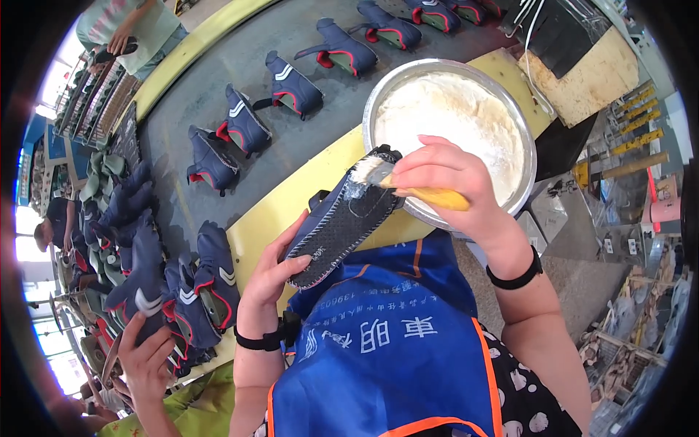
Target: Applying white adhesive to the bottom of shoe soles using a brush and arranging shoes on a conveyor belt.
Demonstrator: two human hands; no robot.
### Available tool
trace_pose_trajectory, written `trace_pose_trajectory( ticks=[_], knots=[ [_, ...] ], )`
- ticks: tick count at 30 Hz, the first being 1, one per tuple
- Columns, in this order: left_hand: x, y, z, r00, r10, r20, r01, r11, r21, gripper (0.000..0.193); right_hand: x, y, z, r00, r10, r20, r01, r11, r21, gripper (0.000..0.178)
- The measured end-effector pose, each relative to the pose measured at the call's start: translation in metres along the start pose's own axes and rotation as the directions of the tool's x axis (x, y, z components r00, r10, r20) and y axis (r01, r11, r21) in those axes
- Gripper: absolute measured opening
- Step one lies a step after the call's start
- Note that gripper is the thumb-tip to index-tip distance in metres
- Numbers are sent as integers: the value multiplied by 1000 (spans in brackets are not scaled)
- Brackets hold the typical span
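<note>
One left hand (273,271) grips one navy shoe upper with a black, white-stitched sole (331,231), held sole-up, toe end beside the rim of one round silver metal bowl (527,149) of white paste (429,109). One right hand (455,175) is closed around one yellow-handled brush (440,198), its pale bristles against the sole near the toe. At least seven navy, red-trimmed uppers (295,89) line the grey, yellow-edged worktop (284,142).
</note>
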State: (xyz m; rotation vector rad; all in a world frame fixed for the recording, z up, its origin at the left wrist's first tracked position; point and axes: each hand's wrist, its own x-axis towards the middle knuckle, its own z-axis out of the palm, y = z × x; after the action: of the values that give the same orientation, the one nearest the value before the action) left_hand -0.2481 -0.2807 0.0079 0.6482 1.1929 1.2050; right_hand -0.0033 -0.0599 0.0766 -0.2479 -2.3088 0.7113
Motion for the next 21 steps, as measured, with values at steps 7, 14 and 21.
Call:
trace_pose_trajectory(
  ticks=[7,14,21],
  knots=[
    [-4,-6,1,1000,-4,7,4,999,-45,92,0,-6,12,913,355,-200,-386,910,-149,12],
    [-12,-19,7,1000,4,-15,-6,993,-117,95,-2,-14,34,822,505,-263,-465,862,202,22],
    [-21,-26,12,1000,2,-10,-3,992,-129,94,-11,-18,30,792,515,-327,-535,844,34,26]
  ],
)
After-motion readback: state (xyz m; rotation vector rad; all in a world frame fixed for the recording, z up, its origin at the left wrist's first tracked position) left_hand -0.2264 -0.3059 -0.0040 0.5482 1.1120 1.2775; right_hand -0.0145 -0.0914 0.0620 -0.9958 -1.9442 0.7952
